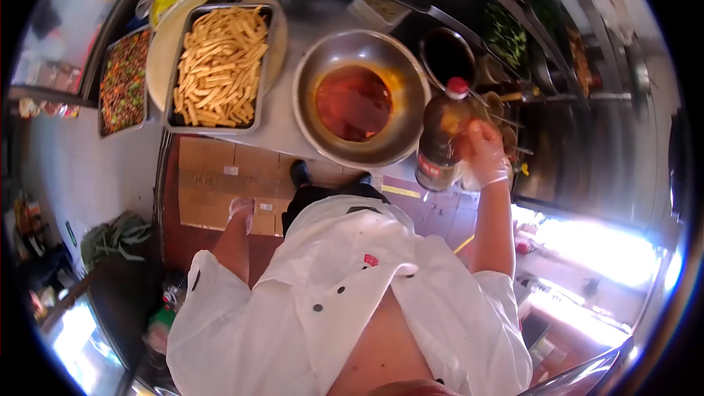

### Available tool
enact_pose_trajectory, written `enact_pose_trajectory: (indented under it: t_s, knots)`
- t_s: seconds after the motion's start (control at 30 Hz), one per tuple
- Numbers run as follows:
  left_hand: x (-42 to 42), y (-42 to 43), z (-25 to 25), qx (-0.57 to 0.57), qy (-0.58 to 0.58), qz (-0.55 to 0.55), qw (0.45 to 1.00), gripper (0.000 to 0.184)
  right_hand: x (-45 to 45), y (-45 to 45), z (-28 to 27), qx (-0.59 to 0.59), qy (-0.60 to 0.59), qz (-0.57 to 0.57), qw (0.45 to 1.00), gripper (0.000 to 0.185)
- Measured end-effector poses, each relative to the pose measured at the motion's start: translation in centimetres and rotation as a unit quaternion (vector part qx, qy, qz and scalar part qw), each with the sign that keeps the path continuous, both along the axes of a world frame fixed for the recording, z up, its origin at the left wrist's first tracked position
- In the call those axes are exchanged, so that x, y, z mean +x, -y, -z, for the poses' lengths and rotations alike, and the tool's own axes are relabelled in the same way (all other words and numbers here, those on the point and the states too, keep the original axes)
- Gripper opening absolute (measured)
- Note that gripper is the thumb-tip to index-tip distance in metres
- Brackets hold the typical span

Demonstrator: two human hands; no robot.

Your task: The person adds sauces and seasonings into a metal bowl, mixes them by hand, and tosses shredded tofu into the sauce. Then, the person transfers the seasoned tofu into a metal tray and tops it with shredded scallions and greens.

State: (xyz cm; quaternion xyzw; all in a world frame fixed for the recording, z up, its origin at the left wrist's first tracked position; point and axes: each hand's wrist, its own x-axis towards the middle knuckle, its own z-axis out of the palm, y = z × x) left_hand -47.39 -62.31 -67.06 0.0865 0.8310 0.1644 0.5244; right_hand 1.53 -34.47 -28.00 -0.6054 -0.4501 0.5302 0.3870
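Note:
In a clear plastic glove, my right hand (484, 150) is wrapped round a large bottle (440, 132) with a red cap. The bottle is upright, its cap on, beside the right rim of a wide steel bowl (304, 106). Reddish-brown liquid (354, 104) covers the bottom of the bowl. My left hand (241, 209), also gloved, hangs low at my side, apart from the counter; its fingers are too small to make out.
A tray (174, 99) of pale cut strips (221, 66) lies on a round board (155, 73). Left of it stands a tray of chopped mixed bits (123, 81). A dark-filled pot (448, 57) sits behind the bottle. Flattened cardboard (209, 202) covers part of the floor.

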Motion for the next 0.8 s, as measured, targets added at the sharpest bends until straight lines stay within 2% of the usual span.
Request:
enact_pose_trajectory:
  t_s: [0.1, 0.17, 0.23, 0.27, 0.3, 0.33, 0.37, 0.4, 0.43, 0.47, 0.53, 0.57, 0.6, 0.67, 0.7, 0.73, 0.77, 0.8]
  knots:
    - [1.4, -3.7, -4.2, 0.023, 0.015, 0.014, 1.000, 0.022, 4.2, 1.0, -2.3, 0.123, -0.119, 0.028, 0.985, 0.035]
    - [2.7, -6.6, -5.3, -0.044, -0.062, 0.086, 0.993, 0.020, 6.6, 1.3, -4.8, 0.201, -0.160, 0.072, 0.964, 0.036]
    - [1.6, -5.7, 1.4, -0.033, -0.064, 0.099, 0.992, 0.023, 10.9, 0.9, -7.0, 0.238, -0.272, 0.042, 0.932, 0.037]
    - [1.5, -6.2, 3.6, -0.029, -0.068, 0.101, 0.992, 0.027, 13.0, 0.4, -8.4, 0.268, -0.245, 0.064, 0.930, 0.034]
    - [2.9, -7.3, 1.9, -0.013, -0.076, 0.117, 0.990, 0.029, 14.9, -0.2, -9.7, 0.253, -0.288, 0.163, 0.909, 0.031]
    - [5.2, -8.1, -3.7, 0.003, -0.085, 0.130, 0.988, 0.032, 17.2, -0.5, -10.8, 0.275, -0.203, 0.166, 0.925, 0.030]
    - [6.9, -9.0, -7.5, 0.019, -0.096, 0.141, 0.985, 0.035, 19.9, -1.4, -11.5, 0.288, -0.166, 0.183, 0.925, 0.030]
    - [8.0, -9.8, -8.7, -0.011, -0.085, 0.151, 0.985, 0.040, 22.7, -2.3, -12.1, 0.298, -0.129, 0.201, 0.924, 0.030]
    - [8.8, -10.0, -9.7, -0.042, -0.075, 0.160, 0.983, 0.047, 26.0, -3.8, -12.4, 0.302, -0.143, 0.234, 0.913, 0.031]
    - [9.5, -9.8, -10.1, -0.074, -0.068, 0.166, 0.981, 0.056, 28.7, -5.2, -12.4, 0.304, -0.158, 0.265, 0.901, 0.032]
    - [8.9, -6.6, -3.3, -0.085, -0.107, 0.210, 0.968, 0.051, 33.2, -7.2, -11.4, 0.262, -0.065, 0.293, 0.917, 0.037]
    - [9.2, -5.1, -2.7, -0.096, -0.122, 0.228, 0.961, 0.053, 35.4, -8.4, -10.5, 0.238, -0.020, 0.304, 0.922, 0.039]
    - [9.6, -4.2, -2.7, -0.106, -0.137, 0.246, 0.954, 0.055, 37.7, -9.8, -8.8, 0.219, 0.005, 0.321, 0.921, 0.048]
    - [12.8, -1.6, -5.3, -0.029, -0.145, 0.174, 0.974, 0.053, 40.7, -11.5, -6.2, 0.191, 0.038, 0.356, 0.914, 0.053]
    - [13.0, -0.8, -5.3, -0.076, -0.152, 0.214, 0.962, 0.051, 41.6, -12.2, -4.9, 0.174, 0.053, 0.371, 0.911, 0.056]
    - [13.0, -0.4, -5.3, -0.123, -0.159, 0.253, 0.946, 0.050, 41.7, -11.8, -5.0, 0.145, 0.134, 0.367, 0.909, 0.064]
    - [13.1, 0.3, -5.6, -0.172, -0.164, 0.288, 0.927, 0.050, 43.8, -12.6, -2.9, 0.131, 0.088, 0.382, 0.911, 0.066]
    - [13.4, 1.0, -6.6, -0.162, -0.178, 0.344, 0.908, 0.050, 44.2, -13.5, -1.4, 0.116, 0.043, 0.395, 0.910, 0.068]
